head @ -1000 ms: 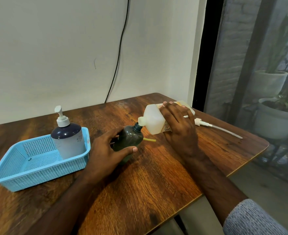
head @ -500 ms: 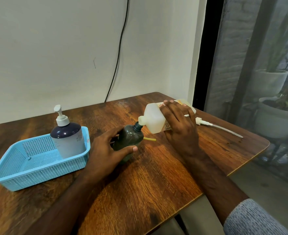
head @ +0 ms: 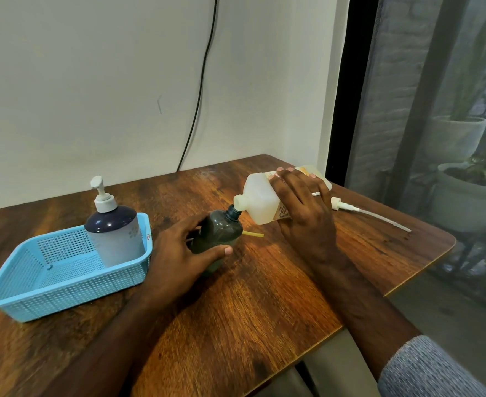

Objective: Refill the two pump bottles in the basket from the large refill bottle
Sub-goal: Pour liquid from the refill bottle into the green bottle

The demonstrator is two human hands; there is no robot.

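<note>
Two hands are busy by the blue basket (head: 64, 285) on the table (head: 264, 296). The left hand (head: 178, 253) is wrapped around the small dark bottle (head: 221, 233), which stands just right of the basket with its top off. The right hand (head: 302, 207) holds the big white bottle (head: 260, 203) with its fingers curled over the side. That bottle is tipped over, and its mouth touches the dark bottle's open neck.

The big white bottle looks like bendy plastic, so a hard squeeze may squirt soap out fast. It is best held around its wide middle. The dark bottle looks light and smooth, so I think it could slip or tip over. Holding it low on its body should keep it steady.

One pump bottle with a white top (head: 113, 224) stands inside the basket, in the far right corner. A white pump with a long tube (head: 359, 209) lies far to the right of the basket, behind the right hand. A little yellow piece (head: 253, 234) lies beside the dark bottle. A black cord (head: 199, 90) hangs down the wall behind the basket. Nothing blocks the pour.
</note>
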